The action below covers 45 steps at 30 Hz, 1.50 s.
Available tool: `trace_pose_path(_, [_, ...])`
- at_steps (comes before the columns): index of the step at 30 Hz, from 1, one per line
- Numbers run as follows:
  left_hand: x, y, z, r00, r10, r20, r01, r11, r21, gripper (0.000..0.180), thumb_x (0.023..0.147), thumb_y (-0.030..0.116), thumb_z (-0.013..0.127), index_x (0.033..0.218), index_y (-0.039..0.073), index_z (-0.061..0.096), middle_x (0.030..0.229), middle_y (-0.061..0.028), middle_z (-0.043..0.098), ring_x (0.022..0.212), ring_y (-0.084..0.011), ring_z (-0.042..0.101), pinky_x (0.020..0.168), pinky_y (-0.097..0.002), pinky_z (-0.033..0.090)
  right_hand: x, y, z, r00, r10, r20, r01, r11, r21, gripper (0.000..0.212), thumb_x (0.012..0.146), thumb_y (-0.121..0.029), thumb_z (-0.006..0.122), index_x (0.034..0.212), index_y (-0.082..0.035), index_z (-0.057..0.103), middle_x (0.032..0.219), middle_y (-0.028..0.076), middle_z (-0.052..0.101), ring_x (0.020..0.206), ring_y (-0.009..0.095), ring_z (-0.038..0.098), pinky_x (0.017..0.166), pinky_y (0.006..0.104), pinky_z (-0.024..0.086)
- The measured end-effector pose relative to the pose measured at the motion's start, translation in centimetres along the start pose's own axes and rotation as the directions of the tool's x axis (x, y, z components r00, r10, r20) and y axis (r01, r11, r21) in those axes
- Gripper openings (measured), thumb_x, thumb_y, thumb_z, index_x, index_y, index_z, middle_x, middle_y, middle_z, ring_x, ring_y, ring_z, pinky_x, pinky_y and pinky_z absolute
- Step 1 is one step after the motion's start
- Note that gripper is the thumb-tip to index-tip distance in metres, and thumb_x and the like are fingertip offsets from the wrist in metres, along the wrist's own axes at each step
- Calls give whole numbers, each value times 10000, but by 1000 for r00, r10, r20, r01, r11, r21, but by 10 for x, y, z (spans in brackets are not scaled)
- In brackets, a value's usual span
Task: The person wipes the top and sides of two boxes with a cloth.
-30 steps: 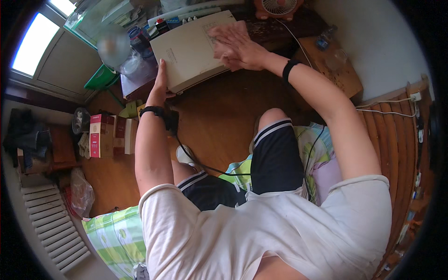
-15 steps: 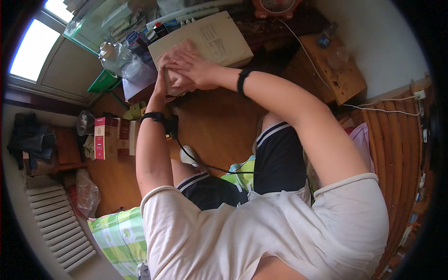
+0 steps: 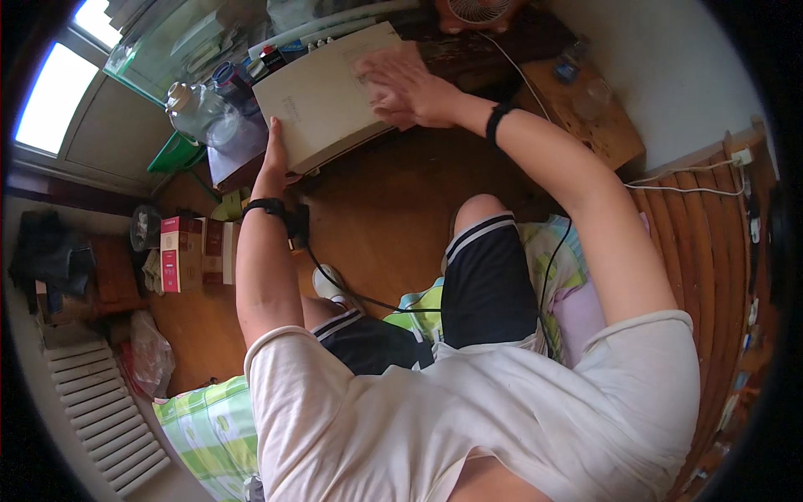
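A large flat cream-coloured box (image 3: 330, 92) with faint print on its top lies across the dark table in front of me. My left hand (image 3: 277, 152) grips its near left corner, the thumb up along the edge and the other fingers mostly hidden. Over the right part of the top, my right hand (image 3: 410, 94) presses a pink cloth (image 3: 393, 63) against the surface. Motion blurs the fingers and the cloth, which hangs a little past the box's right edge.
Left of the box stand a clear plastic jug (image 3: 194, 109) and a dark blue cup (image 3: 230, 79). An orange fan (image 3: 478, 12) is at the back, a wooden cabinet (image 3: 598, 117) at right. Red and tan cartons (image 3: 182, 251) sit on the floor; a black cable (image 3: 360, 297) crosses my legs.
My right hand has slid the pink cloth from the box's left side to its right end. My left hand has come apart from it and now holds the left corner.
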<state>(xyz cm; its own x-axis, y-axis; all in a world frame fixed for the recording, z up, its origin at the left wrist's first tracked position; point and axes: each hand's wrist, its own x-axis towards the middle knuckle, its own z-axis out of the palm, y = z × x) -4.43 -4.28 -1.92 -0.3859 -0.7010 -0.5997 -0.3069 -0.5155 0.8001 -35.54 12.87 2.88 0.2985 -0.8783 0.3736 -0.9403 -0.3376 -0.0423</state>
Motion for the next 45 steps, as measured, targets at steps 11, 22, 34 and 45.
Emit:
trace_pose_path(11, [-12,10,12,997,73,38,-73,997,-3,1058,719,952,326,1466,209,431,1322,-116,558,1174,-309,528,932,-520,384,65,-34,52,998,37,-57,-38,999,-17,656,977,-478,495,1526,-173,305,1588,158,215,1464,404,192,1177,541,168])
trace_pose_path(22, [-27,21,22,993,114,-39,-108,987,119,1034,767,906,361,1497,174,386,1336,-147,554,1125,-305,569,895,-526,449,64,97,32,707,702,82,-689,657,306,566,1007,-457,433,1442,-97,387,1421,196,445,1143,383,580,915,490,499])
trace_pose_path(34, [-43,23,21,995,37,89,-26,992,-123,981,762,904,396,1512,277,317,1514,-72,370,1322,-369,400,957,-663,412,152,-8,58,946,282,-158,-319,895,-313,573,922,-575,478,1436,-325,436,1594,111,219,1433,406,219,1115,645,198])
trace_pose_path(45, [-2,11,10,1000,-11,15,15,950,-313,1080,687,998,145,1470,296,391,1438,-51,464,1278,-310,441,935,-607,420,178,-99,78,986,-107,128,125,981,-145,609,949,-600,402,1492,-324,400,1591,133,278,1475,411,188,1181,602,67])
